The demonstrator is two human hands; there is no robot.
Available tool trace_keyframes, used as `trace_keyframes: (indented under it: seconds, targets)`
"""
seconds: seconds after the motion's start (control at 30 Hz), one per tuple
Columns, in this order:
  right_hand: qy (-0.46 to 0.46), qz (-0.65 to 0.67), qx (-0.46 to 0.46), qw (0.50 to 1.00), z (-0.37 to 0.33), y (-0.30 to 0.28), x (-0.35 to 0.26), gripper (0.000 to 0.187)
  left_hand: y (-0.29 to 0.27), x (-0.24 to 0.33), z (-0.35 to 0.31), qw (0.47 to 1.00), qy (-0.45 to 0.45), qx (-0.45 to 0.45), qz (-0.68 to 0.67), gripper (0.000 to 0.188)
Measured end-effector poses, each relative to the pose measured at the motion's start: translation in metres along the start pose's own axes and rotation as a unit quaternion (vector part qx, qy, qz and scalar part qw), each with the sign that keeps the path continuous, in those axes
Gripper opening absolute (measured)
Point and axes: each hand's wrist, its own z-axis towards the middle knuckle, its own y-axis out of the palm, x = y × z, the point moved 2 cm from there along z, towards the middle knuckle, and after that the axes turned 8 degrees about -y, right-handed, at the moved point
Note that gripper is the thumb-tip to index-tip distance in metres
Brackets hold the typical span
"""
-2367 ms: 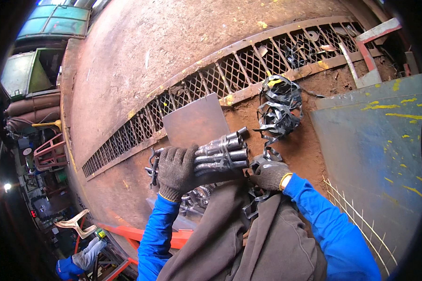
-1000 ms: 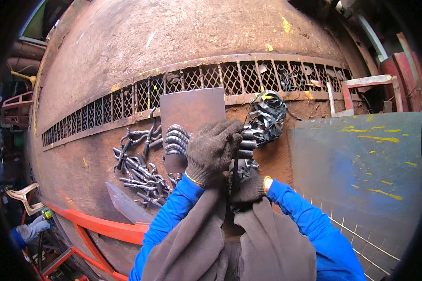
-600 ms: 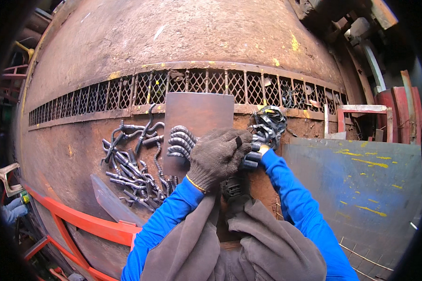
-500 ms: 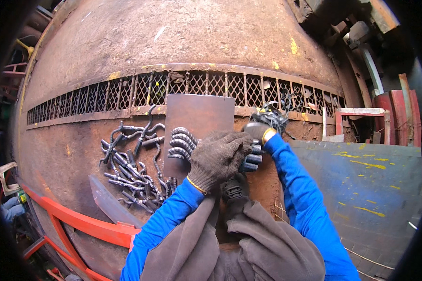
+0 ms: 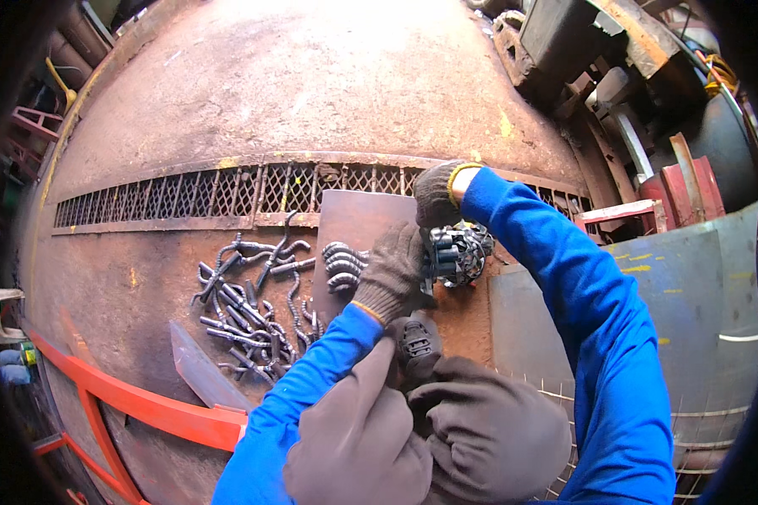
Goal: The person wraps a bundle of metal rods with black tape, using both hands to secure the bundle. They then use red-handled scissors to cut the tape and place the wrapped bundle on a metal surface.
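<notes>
A bundle of bent, ribbed steel bars (image 5: pixel 343 263) lies across a flat metal plate (image 5: pixel 358 210), its curved ends side by side on the left. My left hand (image 5: pixel 396 263), in a dark knit glove, is closed over the bundle's middle. Just beyond it, my right hand (image 5: pixel 438 195), gloved too, is closed at the plate's far right corner. A dark strip (image 5: pixel 429 252) runs down from the right hand beside the bundle; its ends are hidden. The bundle's straight, thicker ends (image 5: pixel 448 242) stick out to the right among a tangle of shiny black strips (image 5: pixel 473 251).
Loose ribbed bars (image 5: pixel 244 307) are heaped on the rusty floor at left, near an angled metal piece (image 5: pixel 202 370). An orange frame (image 5: pixel 156 400) stands nearer. Beyond runs a mesh-covered floor channel (image 5: pixel 185 202). A large grey sheet (image 5: pixel 581 316) lies at right. My shoe (image 5: pixel 417 337) is close to the bundle.
My right hand has moved from the bundle's right end up and left to the plate's far corner, elbow raised. My left hand stays on the bundle. The view has shifted slightly.
</notes>
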Motion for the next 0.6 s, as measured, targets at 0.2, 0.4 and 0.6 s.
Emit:
trace_keyframes:
  seconds: [0.2, 0.4, 0.6]
  targets:
    - [0.114, -0.01, -0.033, 0.993, 0.015, -0.014, -0.027, 0.035, 0.022, -0.012, 0.002, 0.991, -0.12, -0.059, -0.021, 0.042]
    - [0.138, -0.103, -0.072, 0.982, 0.057, -0.01, -0.045, 0.034, 0.007, 0.0, 0.01, 0.981, -0.117, -0.11, 0.105, 0.057]
    - [0.142, -0.162, -0.098, 0.972, 0.058, -0.044, -0.106, 0.043, 0.02, -0.001, 0.014, 0.947, -0.141, -0.231, 0.175, 0.048]
